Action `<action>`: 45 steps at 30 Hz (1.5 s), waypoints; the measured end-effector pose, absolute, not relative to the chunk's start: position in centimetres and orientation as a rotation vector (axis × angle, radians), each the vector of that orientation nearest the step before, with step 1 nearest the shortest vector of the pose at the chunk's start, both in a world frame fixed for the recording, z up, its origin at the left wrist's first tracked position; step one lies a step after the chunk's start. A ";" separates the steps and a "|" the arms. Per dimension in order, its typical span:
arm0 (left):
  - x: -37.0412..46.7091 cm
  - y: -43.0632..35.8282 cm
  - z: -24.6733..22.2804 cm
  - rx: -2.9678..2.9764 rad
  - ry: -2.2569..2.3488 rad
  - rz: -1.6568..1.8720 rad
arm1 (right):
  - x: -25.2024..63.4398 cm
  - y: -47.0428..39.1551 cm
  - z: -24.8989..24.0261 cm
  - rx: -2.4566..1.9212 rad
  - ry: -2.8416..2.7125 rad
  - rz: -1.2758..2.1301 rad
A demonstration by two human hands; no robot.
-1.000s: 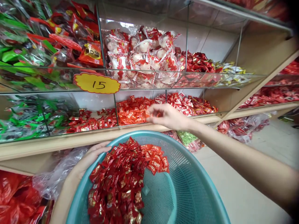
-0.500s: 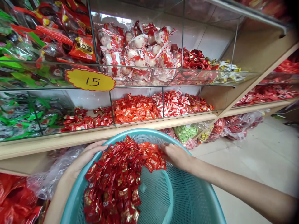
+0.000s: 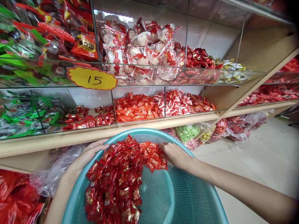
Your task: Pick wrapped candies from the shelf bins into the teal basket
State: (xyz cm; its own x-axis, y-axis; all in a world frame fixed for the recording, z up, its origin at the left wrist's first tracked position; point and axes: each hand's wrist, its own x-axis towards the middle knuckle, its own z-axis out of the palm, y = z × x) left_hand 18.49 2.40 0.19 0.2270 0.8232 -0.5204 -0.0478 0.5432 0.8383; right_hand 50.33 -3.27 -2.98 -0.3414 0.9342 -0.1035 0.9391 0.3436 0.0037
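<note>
A teal mesh basket (image 3: 198, 199) is tilted below the shelf front. Dark red wrapped candies (image 3: 119, 180) are heaped along its left side, and a smaller group of orange-red packets (image 3: 153, 155) lies against the far inner wall. My left hand (image 3: 90, 154) grips the basket's left rim, its fingers over the edge. My right hand (image 3: 174, 153) is inside the basket at the right end of the orange-red packets, with bent fingers against them. Its fingertips are partly hidden, so what they hold cannot be made out.
Glass-fronted shelf bins hold orange packets (image 3: 137, 107), red-and-white candies (image 3: 174, 102) and larger bagged sweets (image 3: 142, 53). A yellow tag (image 3: 92, 77) reads 15. Plastic bags of candy (image 3: 187, 133) sit beneath the shelf. Red bags (image 3: 16, 196) lie at lower left; tiled floor (image 3: 263, 158) is at right.
The view has shifted slightly, so shelf and basket appear a little further right. My hands keep nearly the same places on and in the basket.
</note>
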 end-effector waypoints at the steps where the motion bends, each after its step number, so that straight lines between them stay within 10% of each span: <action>1: 18.4 2.5 0.1 0.806 1.187 0.697 | 50.4 -3.4 -2.9 1.744 2.495 -0.085; 25: 18.1 2.7 -0.5 0.829 1.137 0.708 | 50.4 -3.2 -4.4 1.878 2.608 -0.230; 35: 18.0 2.7 -0.8 0.824 1.149 0.731 | 48.2 3.8 7.4 1.929 2.920 -0.134; 45: 18.2 2.4 -0.5 0.878 1.147 0.762 | 43.8 13.1 6.4 1.584 2.741 -0.197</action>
State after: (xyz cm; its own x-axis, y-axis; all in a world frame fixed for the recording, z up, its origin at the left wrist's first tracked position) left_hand 18.16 2.36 -0.47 0.2447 0.8669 -0.4343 -0.0647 0.4615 0.8848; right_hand 43.83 13.13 6.35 -0.5012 0.8646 -0.0358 0.8608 0.4939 -0.1225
